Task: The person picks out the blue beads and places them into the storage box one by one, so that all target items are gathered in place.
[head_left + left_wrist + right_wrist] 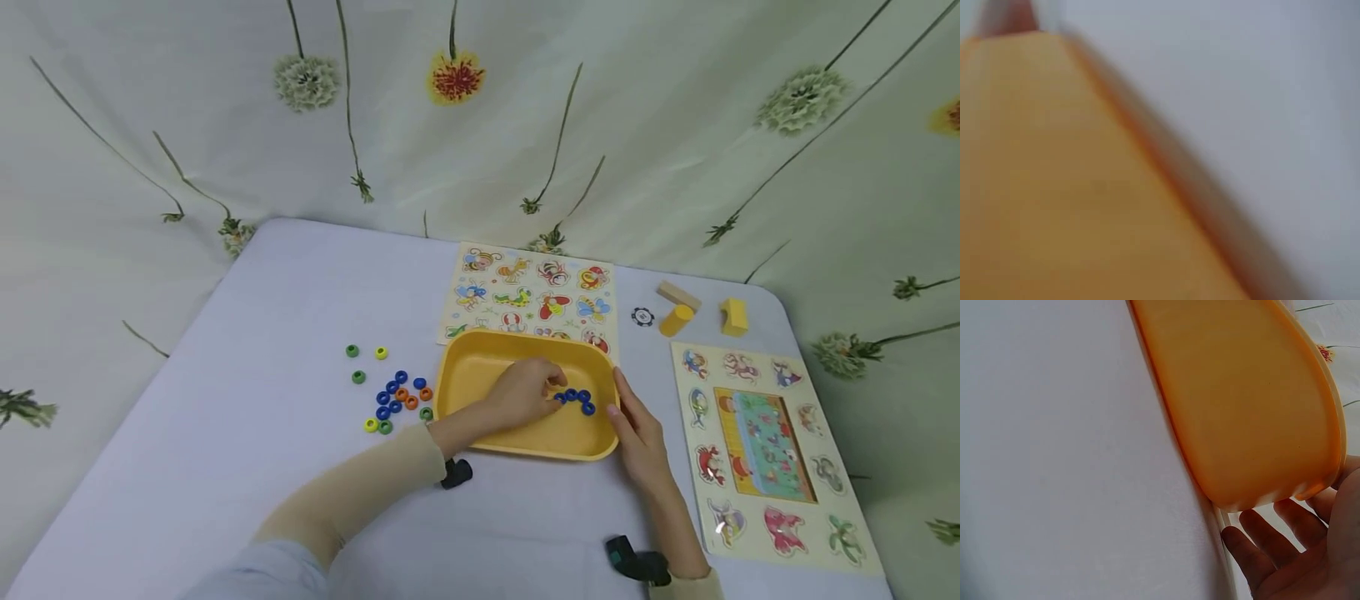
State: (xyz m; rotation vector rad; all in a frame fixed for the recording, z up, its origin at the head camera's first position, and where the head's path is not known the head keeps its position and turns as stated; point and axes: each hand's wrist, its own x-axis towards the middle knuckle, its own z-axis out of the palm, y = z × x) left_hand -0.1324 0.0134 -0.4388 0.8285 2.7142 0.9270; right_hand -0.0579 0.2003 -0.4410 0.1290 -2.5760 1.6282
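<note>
My left hand (525,392) reaches over a yellow plastic tray (480,439), its index finger and thumb pinching a blue ring bead (560,398) at the left end of a short curved row. Several more blue beads (584,396) of that row lie on the tray's floor to the right. With my right hand (641,442) I hold the tray's right end, thumb at the rim and fingers along the outer wall. Those fingers (1269,537) show against the tray's end in the right wrist view. The left wrist view is blurred, mostly the tray's side.
Loose blue, orange, green and yellow beads (393,387) lie left of the tray. An insect puzzle board (453,308) lies behind it, partly covered. At right are a sea-animal puzzle board (705,417), wooden blocks (735,317) and a small black-and-white disc (642,317).
</note>
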